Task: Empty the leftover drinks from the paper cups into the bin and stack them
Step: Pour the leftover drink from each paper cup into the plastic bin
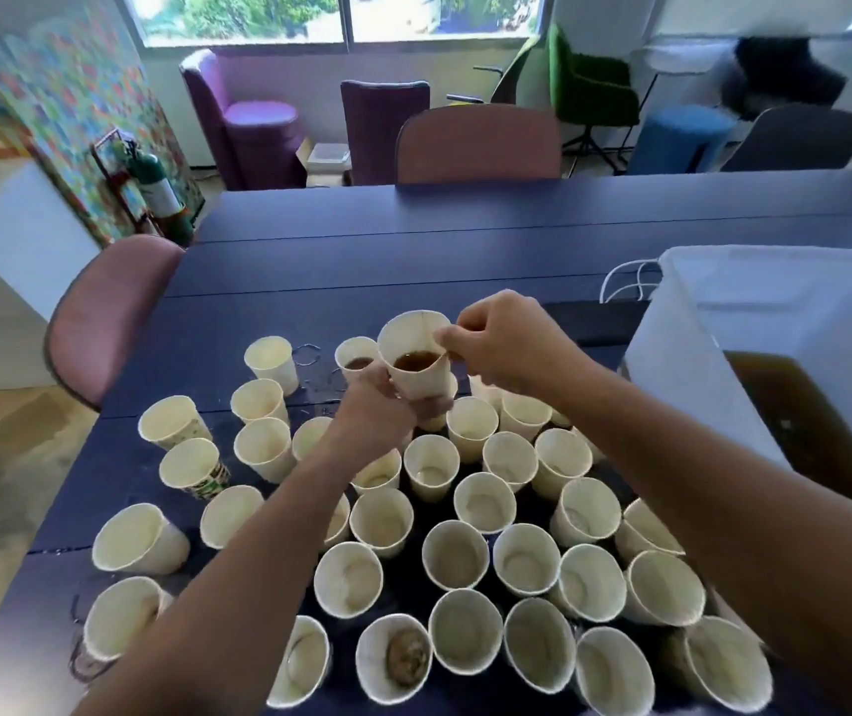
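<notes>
Above the crowd of paper cups [465, 555] at frame centre, your left hand [377, 410] grips the raised cup [416, 354] around its base while your right hand [504, 338] pinches its rim, both forearms reaching up from the lower edge. At right sits the white-lined bin [754, 312], brown liquid pooled inside. That cup is upright, brown drink in its bottom

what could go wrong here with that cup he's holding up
1. The raised paper cup holds dark drink; the right hand pinches its rim while the left hand grips its base, so squeezing could slop liquid onto the blue table.
2. The bin sits to the right, so carrying it over the crowded standing cups risks drips into them or a forearm knocking some over.
</notes>
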### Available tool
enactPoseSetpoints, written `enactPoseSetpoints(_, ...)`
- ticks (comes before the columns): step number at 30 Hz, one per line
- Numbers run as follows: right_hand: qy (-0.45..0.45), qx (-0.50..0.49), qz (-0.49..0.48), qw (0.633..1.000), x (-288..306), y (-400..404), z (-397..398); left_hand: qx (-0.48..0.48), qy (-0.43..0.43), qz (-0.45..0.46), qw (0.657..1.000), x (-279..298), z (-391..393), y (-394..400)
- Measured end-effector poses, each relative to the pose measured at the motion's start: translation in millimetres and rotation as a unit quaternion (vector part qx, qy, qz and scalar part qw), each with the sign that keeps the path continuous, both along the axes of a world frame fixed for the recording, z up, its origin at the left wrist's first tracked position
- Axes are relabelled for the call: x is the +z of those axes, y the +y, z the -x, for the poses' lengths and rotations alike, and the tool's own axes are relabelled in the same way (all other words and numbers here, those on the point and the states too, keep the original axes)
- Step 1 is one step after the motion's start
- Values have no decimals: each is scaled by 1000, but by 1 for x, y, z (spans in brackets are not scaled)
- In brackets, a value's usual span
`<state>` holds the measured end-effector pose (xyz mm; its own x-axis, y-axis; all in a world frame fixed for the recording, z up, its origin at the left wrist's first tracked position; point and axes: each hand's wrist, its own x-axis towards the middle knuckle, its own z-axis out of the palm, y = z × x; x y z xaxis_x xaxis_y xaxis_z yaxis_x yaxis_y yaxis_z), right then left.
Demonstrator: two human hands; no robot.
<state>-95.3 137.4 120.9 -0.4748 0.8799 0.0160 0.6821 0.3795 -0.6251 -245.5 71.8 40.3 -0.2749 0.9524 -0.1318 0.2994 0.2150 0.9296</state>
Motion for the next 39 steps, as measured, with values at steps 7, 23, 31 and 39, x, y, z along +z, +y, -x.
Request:
enactPoseSetpoints(7, 185, 12, 82, 979, -8, -12, -79, -67, 43, -67, 995, 23, -57, 15)
enactPoseSetpoints(23, 390, -173, -10, 904, -17, -48, -194, -280, 35, -92, 955, 53, -194, 20)
enactPoseSetpoints(31, 346, -227, -81, 907, -10, -53, -238, -322, 141, -50, 935, 47, -234, 13)
enactPoseSetpoints(39, 239, -266, -99, 929, -23, -39, -289, -370, 261, -24, 892, 36, -244, 2)
